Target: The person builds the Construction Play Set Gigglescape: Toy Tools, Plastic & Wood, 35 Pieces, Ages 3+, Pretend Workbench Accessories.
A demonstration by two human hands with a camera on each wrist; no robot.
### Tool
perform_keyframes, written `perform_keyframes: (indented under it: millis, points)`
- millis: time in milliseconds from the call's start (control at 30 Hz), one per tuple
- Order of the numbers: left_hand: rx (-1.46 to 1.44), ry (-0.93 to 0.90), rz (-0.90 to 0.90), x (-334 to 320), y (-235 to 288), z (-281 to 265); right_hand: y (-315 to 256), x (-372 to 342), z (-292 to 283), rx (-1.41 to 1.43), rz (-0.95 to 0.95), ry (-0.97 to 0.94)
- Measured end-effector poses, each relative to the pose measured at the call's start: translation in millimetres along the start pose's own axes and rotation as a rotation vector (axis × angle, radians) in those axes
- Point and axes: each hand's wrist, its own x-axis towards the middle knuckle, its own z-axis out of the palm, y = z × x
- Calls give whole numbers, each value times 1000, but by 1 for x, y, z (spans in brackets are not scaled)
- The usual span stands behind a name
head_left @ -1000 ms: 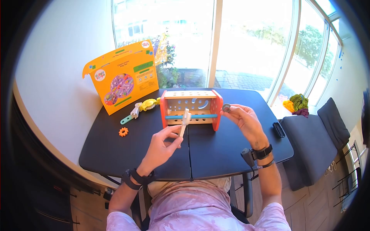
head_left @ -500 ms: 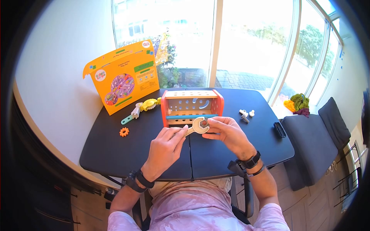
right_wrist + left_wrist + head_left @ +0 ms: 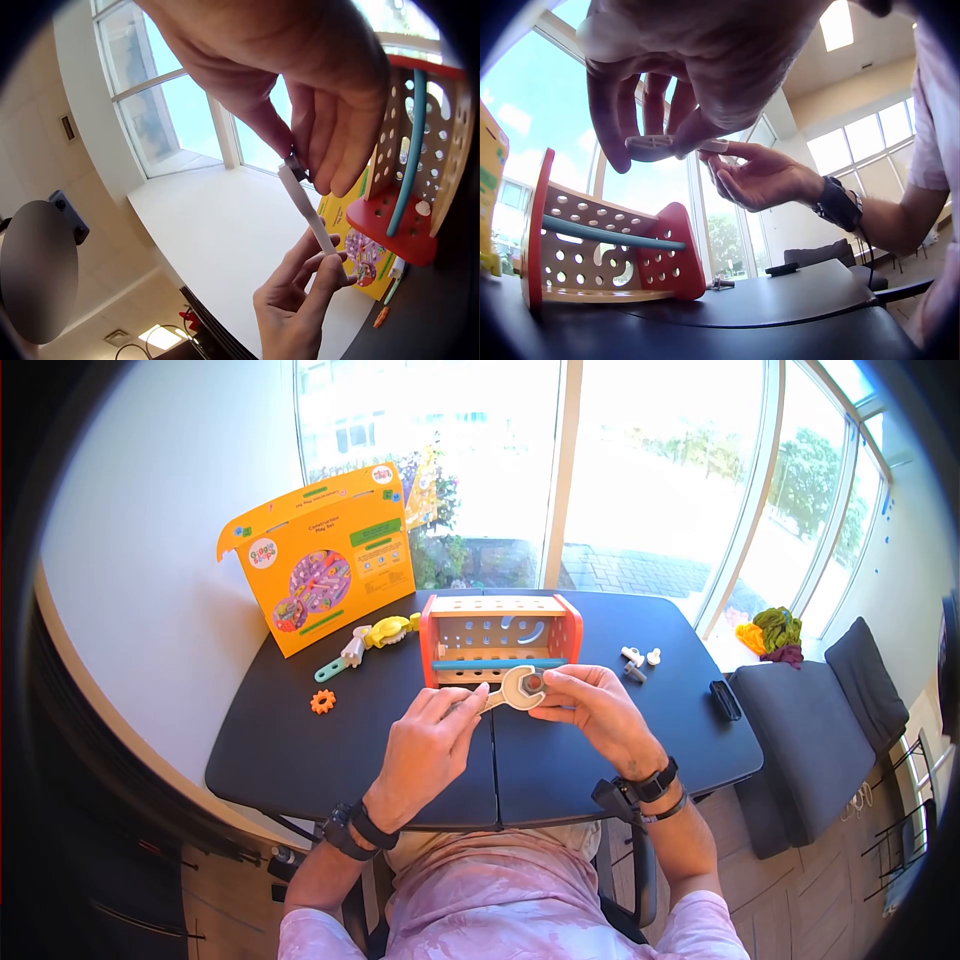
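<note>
Left hand (image 3: 425, 735) pinches the cream open-ended toy wrench (image 3: 511, 690), right hand (image 3: 602, 710) pinches the grey toy nut (image 3: 534, 683) at its mouth, before the red-sided perforated wooden bench (image 3: 500, 663); misaligned tilting could make the nut slip.

Wrench (image 3: 511, 688): handle end hidden by left grip (image 3: 428, 732), head view. Grey nut (image 3: 533, 682): partly covered by right grip (image 3: 592, 710). Toy workbench (image 3: 500, 628): near lower edge partly hidden behind wrench. Orange box (image 3: 330, 565): small print illegible; cut off, left wrist view. Shirt (image 3: 520, 905): cut off, near edge.
</note>
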Motion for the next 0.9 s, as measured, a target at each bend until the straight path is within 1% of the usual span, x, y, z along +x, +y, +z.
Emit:
perform_keyframes:
  millis: [200,500,667,767,867,900]
  points:
    - [10,5,15,1,-3,-3,-3,-3,-2,4,10,-13]
    - [38,-20,41,3,-2,-6,-7,-5,-3,-76,88,-34]
    - [22,-30,42,2,-2,-3,-1,-4,-4,-51,86,-44]
    - [-64,-54,26,1,0,-2,0,-4,0,-24,71,-40]
    - [-368,-149,-68,1,6,0,-3,-6,10,7,20,-30]
    - [-546,-234,-164,1,8,1,-4,-5,12,16,-2,-26]
